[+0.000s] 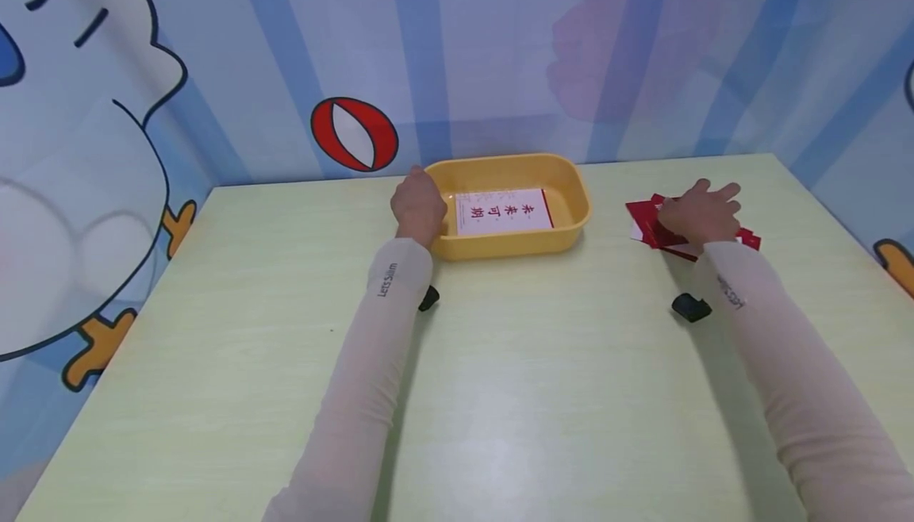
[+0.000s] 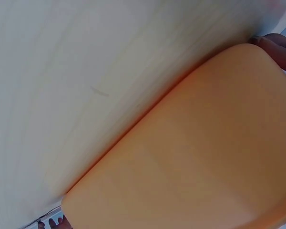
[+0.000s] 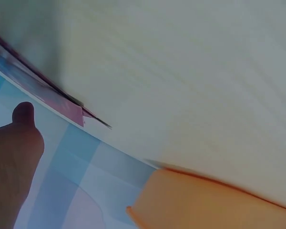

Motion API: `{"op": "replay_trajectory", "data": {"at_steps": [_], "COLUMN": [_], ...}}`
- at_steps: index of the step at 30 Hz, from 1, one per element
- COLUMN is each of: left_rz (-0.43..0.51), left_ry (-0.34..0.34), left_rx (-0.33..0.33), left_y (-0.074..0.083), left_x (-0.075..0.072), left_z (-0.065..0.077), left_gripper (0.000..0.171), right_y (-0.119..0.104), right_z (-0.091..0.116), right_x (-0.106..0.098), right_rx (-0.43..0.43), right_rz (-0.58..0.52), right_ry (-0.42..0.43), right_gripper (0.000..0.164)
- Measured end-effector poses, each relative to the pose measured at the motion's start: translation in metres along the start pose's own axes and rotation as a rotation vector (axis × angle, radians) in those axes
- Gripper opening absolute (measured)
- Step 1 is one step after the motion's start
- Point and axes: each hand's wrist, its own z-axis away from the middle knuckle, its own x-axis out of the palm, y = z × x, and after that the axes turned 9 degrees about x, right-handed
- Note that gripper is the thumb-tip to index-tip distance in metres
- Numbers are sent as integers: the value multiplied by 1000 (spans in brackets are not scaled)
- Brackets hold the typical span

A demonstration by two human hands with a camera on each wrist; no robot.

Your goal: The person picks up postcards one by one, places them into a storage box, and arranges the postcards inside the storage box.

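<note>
My left hand (image 1: 418, 206) grips the left end of a yellow plastic bin (image 1: 500, 247) at its rim. A fingertip of that hand (image 2: 281, 51) shows at the bin's end in the left wrist view, with the bin's outer wall (image 2: 181, 148) filling much of it. Inside the bin lies a white card (image 1: 503, 213) with red characters. My right hand (image 1: 698, 213), fingers spread, is over a loose pile of red and white cards (image 1: 645, 223). The thumb (image 3: 24, 117) stands apart from the cards (image 3: 69, 109) in the right wrist view.
The pale wooden table (image 1: 543, 363) runs back to a blue striped wall (image 1: 493, 54) with cartoon figures. A black wrist device (image 1: 691, 308) sits by the right cuff, and another (image 1: 429, 298) by the left.
</note>
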Motion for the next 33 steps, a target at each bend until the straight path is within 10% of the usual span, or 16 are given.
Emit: {"op": "replay_trajectory", "data": {"at_steps": [33], "left_rz": [45], "left_ry": [-13], "left_rx": [-4], "left_y": [-3], "left_x": [2], "left_z": [-5], "left_gripper": [45], "right_y": [20], "right_z": [-12], "right_x": [0], "right_rx": [40], "right_rz": [-37], "right_ry": [4], "right_gripper": [85]}}
